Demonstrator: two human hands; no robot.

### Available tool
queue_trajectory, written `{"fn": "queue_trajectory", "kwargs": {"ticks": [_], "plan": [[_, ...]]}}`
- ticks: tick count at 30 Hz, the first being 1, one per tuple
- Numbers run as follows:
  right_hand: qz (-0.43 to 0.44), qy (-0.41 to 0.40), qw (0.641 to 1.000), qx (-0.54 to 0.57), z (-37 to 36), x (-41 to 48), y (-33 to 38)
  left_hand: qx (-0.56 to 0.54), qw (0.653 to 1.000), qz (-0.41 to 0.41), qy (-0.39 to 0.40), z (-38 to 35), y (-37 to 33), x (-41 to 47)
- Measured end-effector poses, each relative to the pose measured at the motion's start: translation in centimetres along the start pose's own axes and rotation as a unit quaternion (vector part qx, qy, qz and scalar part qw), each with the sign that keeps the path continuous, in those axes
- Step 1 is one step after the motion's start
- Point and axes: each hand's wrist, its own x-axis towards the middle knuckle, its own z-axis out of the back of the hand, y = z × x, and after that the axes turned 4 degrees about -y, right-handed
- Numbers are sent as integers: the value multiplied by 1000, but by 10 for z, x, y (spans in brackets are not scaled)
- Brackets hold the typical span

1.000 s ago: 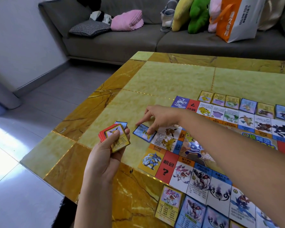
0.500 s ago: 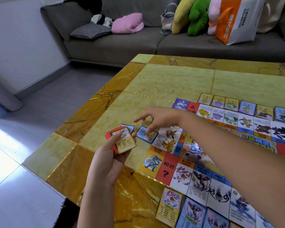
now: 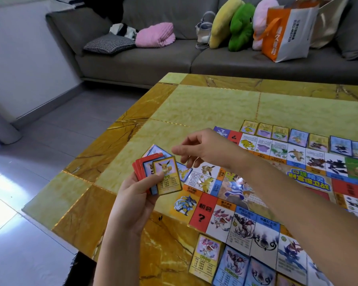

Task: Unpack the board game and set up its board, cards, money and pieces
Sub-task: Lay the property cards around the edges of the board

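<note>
A colourful game board lies on the yellow marble table. My left hand grips a fanned stack of cards, a yellow-framed card on top under my thumb. My right hand hovers just right of that stack with loosely curled fingers, holding nothing. A blue-framed card lies at the board's left edge, below my right hand. Several cards line the board's far edge, and others line its near edge.
A grey sofa stands behind the table with a pink cushion, plush toys and an orange-and-white bag. Grey floor tiles lie to the left. The table's left corner is close to my left hand.
My right hand let go of the blue-framed card at the board's left edge and lifted toward the stack. My left hand brought the stack up and to the right.
</note>
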Motion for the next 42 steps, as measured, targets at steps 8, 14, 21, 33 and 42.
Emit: {"fn": "queue_trajectory", "kwargs": {"ticks": [8,14,21,33,42], "plan": [[11,-4,996,-86,2,-33,9,98,993,9,62,-8,7,-5],[-51,-4,998,-39,5,-67,-23,105,987,107,57,-11,12,-5],[-77,-32,996,-34,30,-91,-34,61,995,78,31,-12,11,-2],[-101,-131,985,40,72,-144,-54,75,994,71,21,-23,15,-7],[-110,-202,972,41,92,-185,-56,65,996,50,39,-35,10,-23]]}}
